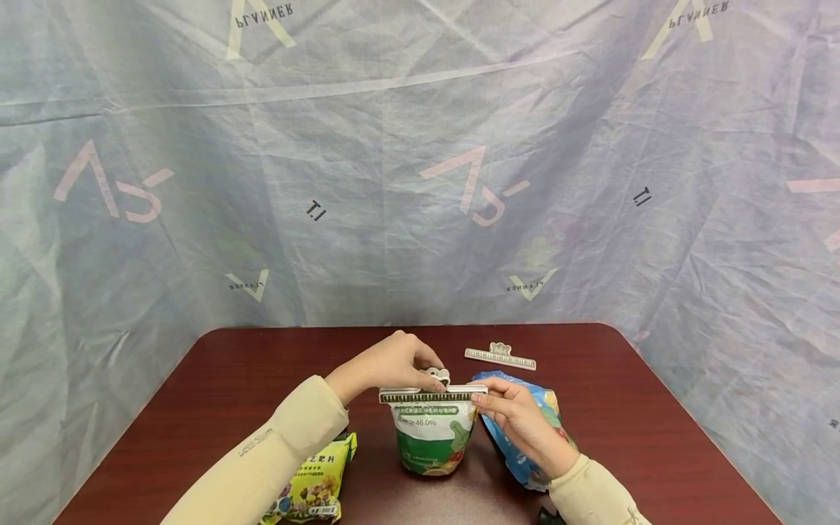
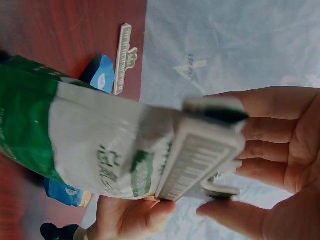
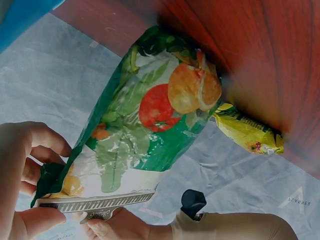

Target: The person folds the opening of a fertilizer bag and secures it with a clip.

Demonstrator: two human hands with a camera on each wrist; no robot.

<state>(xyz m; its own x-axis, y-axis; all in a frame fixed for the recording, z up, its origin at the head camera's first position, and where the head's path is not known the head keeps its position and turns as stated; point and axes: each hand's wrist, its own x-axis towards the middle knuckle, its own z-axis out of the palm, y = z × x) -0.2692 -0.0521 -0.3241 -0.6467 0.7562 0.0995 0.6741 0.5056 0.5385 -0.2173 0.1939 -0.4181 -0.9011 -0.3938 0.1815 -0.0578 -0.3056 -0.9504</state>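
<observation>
A green and white plastic bag (image 1: 433,445) with vegetable pictures stands upright on the table. Across its top lies a long bag clip (image 1: 426,397) with a piano-key pattern. My left hand (image 1: 400,362) reaches over the clip from the left, with thumb and fingers around its metal handle (image 2: 220,189). On the other side my right hand (image 1: 515,415) pinches the bag's top corner at the clip's right end. In the right wrist view, a green fold of the bag (image 3: 49,182) sticks out beyond the clip, beside the right fingers.
A blue bag (image 1: 512,448) lies behind my right hand. Further back, a second piano-key clip (image 1: 500,356) rests on the dark red table (image 1: 275,364). A yellow bag (image 1: 315,481) lies front left, partly under my left sleeve. A grey printed sheet (image 1: 394,146) hangs behind the table.
</observation>
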